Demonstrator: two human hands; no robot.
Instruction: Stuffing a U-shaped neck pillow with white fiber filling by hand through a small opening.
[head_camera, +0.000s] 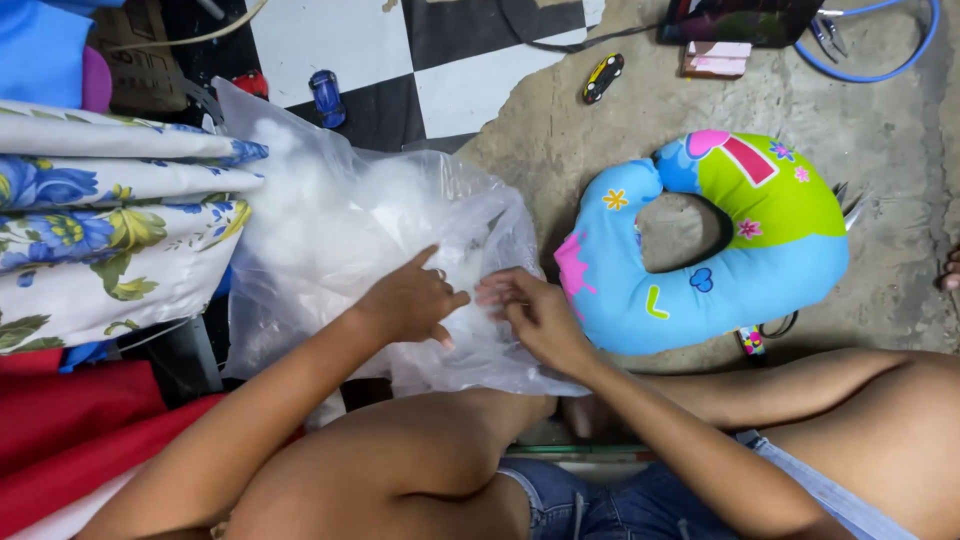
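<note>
Both hands (475, 300) on clear stuffing bag (330, 230) — floor.

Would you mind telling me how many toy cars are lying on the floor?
2: a blue toy car on the checkered floor above the plastic bag, and a black-and-yellow toy car on the concrete. Others may be hidden.

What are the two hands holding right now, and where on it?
Both the left hand and right hand pinch the clear plastic bag of white stuffing at its near, open edge.
</note>
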